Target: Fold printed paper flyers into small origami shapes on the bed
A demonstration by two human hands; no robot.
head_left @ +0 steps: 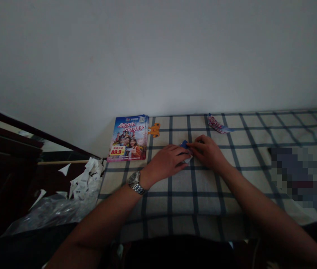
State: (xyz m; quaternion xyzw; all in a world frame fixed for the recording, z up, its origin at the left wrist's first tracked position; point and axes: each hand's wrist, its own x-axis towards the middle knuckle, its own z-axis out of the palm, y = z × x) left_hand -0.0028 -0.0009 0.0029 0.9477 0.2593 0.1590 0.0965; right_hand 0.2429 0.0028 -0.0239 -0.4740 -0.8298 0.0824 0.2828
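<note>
A small blue and white piece of folded paper (184,144) lies low over the checked cloth, partly hidden under my fingers. My left hand (167,160), with a metal watch (136,183) on its wrist, holds the paper from the left, fingers closed over it. From the other side, the thumb and fingers of my right hand (206,151) pinch its edge. Beyond my right hand is a pleated, folded paper piece (217,124) in pink and blue. To the left, nearer my left hand, rests a stack of printed flyers (127,138).
The checked cloth (158,201) covers the table up to the pale wall (158,56). Beside the flyers is an orange bear-shaped figure (154,130). Torn paper scraps (87,179) and a clear plastic bag (60,211) are off the left edge. A blurred patch (301,177) covers something at right.
</note>
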